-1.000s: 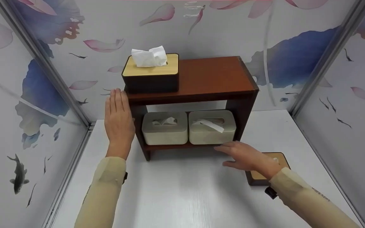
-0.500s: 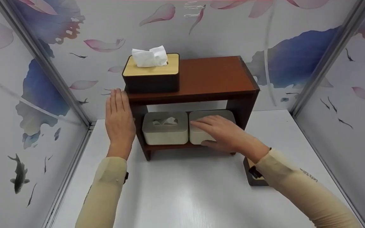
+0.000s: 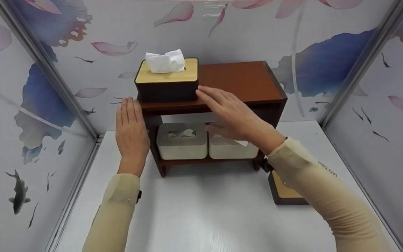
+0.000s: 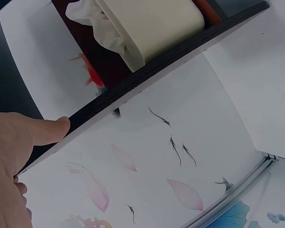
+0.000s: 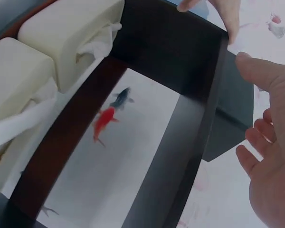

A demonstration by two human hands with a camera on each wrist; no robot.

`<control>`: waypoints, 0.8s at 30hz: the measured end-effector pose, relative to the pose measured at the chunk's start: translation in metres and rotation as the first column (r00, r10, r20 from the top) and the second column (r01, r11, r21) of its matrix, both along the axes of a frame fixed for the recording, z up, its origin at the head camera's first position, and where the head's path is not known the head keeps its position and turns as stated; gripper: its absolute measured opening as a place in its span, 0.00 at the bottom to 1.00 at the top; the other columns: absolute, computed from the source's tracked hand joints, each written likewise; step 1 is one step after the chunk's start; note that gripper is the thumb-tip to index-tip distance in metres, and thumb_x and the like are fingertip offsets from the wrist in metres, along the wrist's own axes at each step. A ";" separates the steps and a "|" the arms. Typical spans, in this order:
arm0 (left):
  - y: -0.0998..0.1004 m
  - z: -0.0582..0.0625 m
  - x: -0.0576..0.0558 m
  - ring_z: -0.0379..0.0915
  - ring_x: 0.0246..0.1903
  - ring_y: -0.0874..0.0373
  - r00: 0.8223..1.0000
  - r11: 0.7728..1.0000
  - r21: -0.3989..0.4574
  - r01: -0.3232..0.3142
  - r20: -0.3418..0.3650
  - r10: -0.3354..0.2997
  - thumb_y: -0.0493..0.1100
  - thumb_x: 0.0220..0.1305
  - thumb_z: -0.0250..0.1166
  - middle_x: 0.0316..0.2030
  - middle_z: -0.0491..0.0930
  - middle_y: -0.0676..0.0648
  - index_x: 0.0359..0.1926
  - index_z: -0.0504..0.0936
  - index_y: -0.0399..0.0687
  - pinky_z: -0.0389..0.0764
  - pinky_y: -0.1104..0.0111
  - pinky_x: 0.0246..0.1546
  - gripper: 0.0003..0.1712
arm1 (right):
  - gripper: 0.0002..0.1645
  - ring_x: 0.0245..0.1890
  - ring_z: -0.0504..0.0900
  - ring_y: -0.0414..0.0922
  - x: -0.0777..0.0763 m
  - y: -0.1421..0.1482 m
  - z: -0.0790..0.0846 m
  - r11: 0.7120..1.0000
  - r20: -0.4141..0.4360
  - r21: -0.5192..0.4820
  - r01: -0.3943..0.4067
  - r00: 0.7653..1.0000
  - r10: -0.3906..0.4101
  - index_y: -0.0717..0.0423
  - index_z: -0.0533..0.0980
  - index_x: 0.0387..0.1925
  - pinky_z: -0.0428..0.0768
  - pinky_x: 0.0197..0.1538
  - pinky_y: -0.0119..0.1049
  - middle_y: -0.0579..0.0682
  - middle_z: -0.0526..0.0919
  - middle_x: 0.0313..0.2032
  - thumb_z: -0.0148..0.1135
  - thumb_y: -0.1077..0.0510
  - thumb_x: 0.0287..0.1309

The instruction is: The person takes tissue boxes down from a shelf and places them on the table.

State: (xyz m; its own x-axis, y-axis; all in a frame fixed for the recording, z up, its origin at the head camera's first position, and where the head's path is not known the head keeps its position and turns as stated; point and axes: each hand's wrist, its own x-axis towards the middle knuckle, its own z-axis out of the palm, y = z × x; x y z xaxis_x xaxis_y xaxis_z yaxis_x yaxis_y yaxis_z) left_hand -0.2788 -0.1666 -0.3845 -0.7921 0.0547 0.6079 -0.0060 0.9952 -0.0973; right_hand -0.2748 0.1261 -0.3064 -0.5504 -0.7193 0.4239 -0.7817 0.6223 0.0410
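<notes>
In the head view my left hand (image 3: 131,134) lies along the left side of a reddish-brown two-level shelf (image 3: 238,80), fingers straight. The left wrist view shows its thumb at the shelf's dark side panel (image 4: 147,71). My right hand (image 3: 236,115) is in front of the shelf, fingers extended, fingertips at the right end of a black tissue box (image 3: 168,91) with a bamboo lid. Whether they touch it is unclear. That box sits on the shelf's top left, a white tissue sticking out. Nothing is held in the right hand (image 5: 275,123).
Two cream tissue boxes stand side by side on the lower level; the left one (image 3: 182,150) shows fully, the right one (image 3: 233,151) is partly behind my right hand. Another bamboo-lidded box (image 3: 285,190) lies on the white table (image 3: 201,210), partly under my right forearm.
My right hand has risen from near the table-level box, past the right cream box, up to the black tissue box on top. My left hand has stayed at the shelf's side.
</notes>
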 end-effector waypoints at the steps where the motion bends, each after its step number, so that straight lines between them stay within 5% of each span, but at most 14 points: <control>1: 0.000 0.000 0.000 0.45 0.76 0.45 1.000 1.000 0.004 0.002 -0.004 -0.002 0.40 0.55 0.73 0.74 0.53 0.36 0.74 0.48 0.34 0.48 0.58 0.78 0.54 | 0.55 0.75 0.54 0.51 -0.003 -0.002 0.004 1.000 0.013 0.000 0.021 1.000 -0.021 0.55 0.49 0.76 0.59 0.75 0.50 0.53 0.51 0.76 0.69 0.46 0.57; 6: 0.000 -0.001 0.001 0.47 0.75 0.45 1.000 1.000 0.018 0.008 -0.031 -0.007 0.38 0.54 0.73 0.73 0.54 0.36 0.73 0.51 0.34 0.50 0.58 0.78 0.53 | 0.58 0.77 0.49 0.51 -0.025 -0.010 0.016 0.992 0.084 -0.001 0.129 0.988 -0.128 0.56 0.45 0.77 0.53 0.78 0.50 0.54 0.44 0.78 0.66 0.41 0.58; 12: 0.001 -0.001 0.001 0.48 0.75 0.45 0.999 1.000 0.000 0.001 -0.038 -0.001 0.37 0.57 0.70 0.73 0.55 0.36 0.73 0.52 0.34 0.51 0.58 0.77 0.49 | 0.60 0.78 0.45 0.51 -0.050 -0.021 0.029 0.966 0.190 0.054 0.252 0.948 -0.257 0.55 0.42 0.77 0.49 0.79 0.50 0.53 0.43 0.78 0.61 0.33 0.58; 24: 0.001 -0.001 0.001 0.47 0.75 0.46 0.999 1.000 0.009 -0.007 -0.036 0.007 0.35 0.59 0.67 0.73 0.55 0.36 0.73 0.51 0.34 0.51 0.59 0.77 0.47 | 0.63 0.79 0.37 0.48 -0.078 -0.049 0.054 0.948 0.360 0.127 0.290 0.878 -0.317 0.52 0.39 0.78 0.41 0.80 0.46 0.49 0.40 0.78 0.52 0.23 0.56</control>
State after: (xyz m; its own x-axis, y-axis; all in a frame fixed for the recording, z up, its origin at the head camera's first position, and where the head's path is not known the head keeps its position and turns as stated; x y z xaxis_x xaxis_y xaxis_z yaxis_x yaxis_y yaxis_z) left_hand -0.2782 -0.1653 -0.3856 -0.7701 0.0438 0.6364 -0.0160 0.9960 -0.0880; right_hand -0.3530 0.0770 -0.2524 -0.8535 -0.5108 0.1027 -0.5210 0.8375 -0.1644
